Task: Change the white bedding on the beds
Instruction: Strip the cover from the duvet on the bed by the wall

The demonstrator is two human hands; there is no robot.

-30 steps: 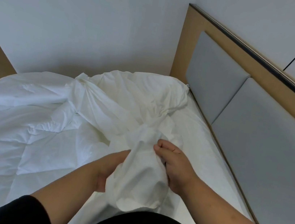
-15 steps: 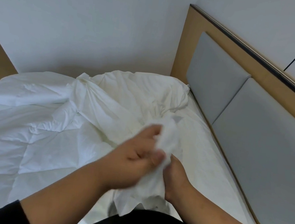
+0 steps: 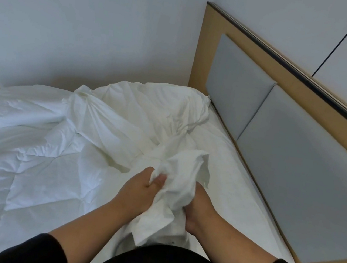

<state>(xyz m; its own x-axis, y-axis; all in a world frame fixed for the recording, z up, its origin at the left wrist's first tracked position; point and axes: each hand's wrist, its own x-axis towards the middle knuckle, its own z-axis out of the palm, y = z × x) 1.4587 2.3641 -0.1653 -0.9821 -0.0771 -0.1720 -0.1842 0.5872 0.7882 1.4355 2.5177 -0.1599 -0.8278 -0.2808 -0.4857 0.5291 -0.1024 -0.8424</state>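
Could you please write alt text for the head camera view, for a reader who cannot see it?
Both hands grip a bunched white sheet above a bed: the left hand pinches its edge, the right hand holds it from beneath. A rumpled white duvet covers the mattress, beside a wooden headboard with grey padded panels.

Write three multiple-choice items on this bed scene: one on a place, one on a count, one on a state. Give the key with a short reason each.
1. Where is the headboard relative to the bed?
A. along its right side
B. along its left side
C. out of view

2. How many grey padded panels show on the headboard?
A. one
B. two
C. four

3. What is the state of the white sheet between the hands?
A. folded flat
B. bunched and gripped by both hands
C. lying untouched

Key: 1 A, the wooden frame runs down the right edge of the mattress. 2 B, two panels meet at one seam. 3 B, the left hand and right hand both hold the crumpled cloth.
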